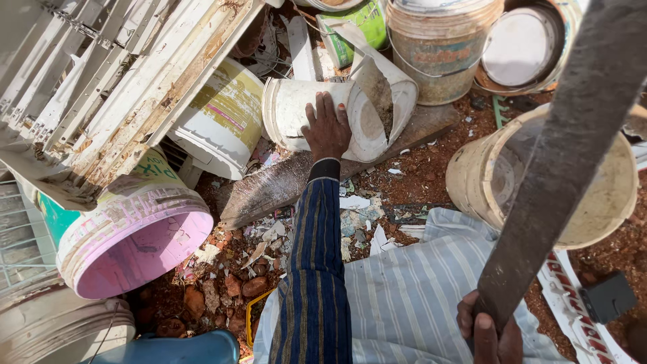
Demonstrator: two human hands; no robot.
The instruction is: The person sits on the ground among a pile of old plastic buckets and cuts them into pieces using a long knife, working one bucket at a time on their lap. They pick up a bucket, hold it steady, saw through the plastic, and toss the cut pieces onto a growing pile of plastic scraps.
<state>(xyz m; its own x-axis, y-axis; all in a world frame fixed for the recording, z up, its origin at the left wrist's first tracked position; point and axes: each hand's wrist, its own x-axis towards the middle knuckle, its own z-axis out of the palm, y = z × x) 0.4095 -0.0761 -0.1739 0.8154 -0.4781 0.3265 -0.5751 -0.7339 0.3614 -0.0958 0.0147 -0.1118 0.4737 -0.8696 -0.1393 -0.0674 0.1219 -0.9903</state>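
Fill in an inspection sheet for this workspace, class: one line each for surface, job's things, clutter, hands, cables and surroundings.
Surface: red earth ground strewn with white shards; a worn wooden board lies under the bucket.
Job's things: a split white plastic bucket lying on its side; a long dark blade raised above it.
Clutter: pink-lined bucket, cream bucket, more buckets stacked behind.
Hands: left hand presses flat on the white bucket; right hand grips the blade's lower end.
Cables: nothing seen.
Surroundings: stacked white slatted frames at upper left; striped cloth over the person's lap.
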